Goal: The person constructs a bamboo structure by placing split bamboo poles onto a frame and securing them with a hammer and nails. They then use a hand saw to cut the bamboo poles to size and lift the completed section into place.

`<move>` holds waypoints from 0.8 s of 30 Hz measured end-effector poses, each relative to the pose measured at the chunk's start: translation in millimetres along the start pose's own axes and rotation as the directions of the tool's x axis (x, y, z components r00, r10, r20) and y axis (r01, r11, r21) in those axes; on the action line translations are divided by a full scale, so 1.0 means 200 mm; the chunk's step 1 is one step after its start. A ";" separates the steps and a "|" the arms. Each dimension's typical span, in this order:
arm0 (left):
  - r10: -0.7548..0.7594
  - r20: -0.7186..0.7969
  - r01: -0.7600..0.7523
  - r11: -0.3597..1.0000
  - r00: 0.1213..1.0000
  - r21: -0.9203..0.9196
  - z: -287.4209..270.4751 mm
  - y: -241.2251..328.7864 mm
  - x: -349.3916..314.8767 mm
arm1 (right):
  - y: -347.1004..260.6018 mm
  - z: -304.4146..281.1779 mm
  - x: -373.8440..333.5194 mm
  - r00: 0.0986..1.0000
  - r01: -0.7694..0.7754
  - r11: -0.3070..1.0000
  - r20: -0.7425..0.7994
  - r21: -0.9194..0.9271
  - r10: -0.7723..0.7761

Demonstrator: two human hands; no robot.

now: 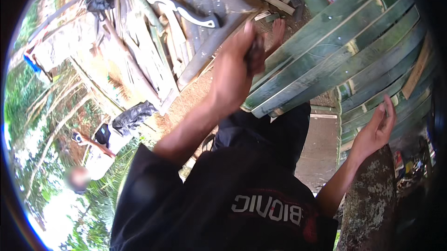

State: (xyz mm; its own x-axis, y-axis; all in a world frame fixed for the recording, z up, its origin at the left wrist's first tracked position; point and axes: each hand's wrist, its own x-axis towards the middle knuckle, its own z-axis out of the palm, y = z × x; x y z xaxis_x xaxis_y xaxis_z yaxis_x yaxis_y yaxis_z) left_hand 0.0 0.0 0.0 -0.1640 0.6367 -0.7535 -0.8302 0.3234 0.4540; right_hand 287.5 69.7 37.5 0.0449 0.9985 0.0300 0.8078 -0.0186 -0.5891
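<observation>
L hand [233, 72] was out in front, fingers curled tight; R hand [376, 129] was off to R, w/ fingers loose & slightly bent.

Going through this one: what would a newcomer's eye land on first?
Probably the broad row of green bamboo slats across the upper right. Next, the left hand near the centre, closed around a dark object. A black-and-white tool handle also stands out, up and to the left of that hand.
</observation>
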 end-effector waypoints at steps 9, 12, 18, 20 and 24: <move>-0.038 -0.430 0.062 0.997 0.902 0.043 -0.83 -0.20 -0.90 | -0.08 0.13 -0.46 0.984 -0.067 0.968 0.177 0.240 0.024; -0.063 -0.461 0.092 0.995 0.885 0.041 -1.12 -0.30 -1.06 | -0.13 0.14 -0.62 0.980 -0.017 0.977 0.195 0.212 -0.026; -0.014 -0.582 0.143 0.974 0.813 0.178 -1.73 -0.33 -1.36 | -0.28 0.19 -1.12 0.954 0.081 0.968 0.262 0.239 -0.144; -0.004 -0.609 0.142 0.974 0.793 0.178 -1.99 -0.30 -1.39 | -0.31 0.22 -1.36 0.966 0.044 0.976 0.239 0.212 -0.095; 0.249 -0.459 -0.067 0.924 0.853 0.377 -2.52 -0.28 -1.52 | -0.12 0.38 -1.99 0.931 -0.021 0.980 0.360 0.196 -0.052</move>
State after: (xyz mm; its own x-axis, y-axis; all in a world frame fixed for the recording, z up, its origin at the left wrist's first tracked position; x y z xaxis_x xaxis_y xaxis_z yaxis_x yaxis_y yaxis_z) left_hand -172.8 -564.8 -36.0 -0.5912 0.3027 -0.7476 -0.5548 0.5202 0.6493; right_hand 205.3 -322.7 -22.1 -0.2124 0.9492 -0.2321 0.6756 -0.0290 -0.7367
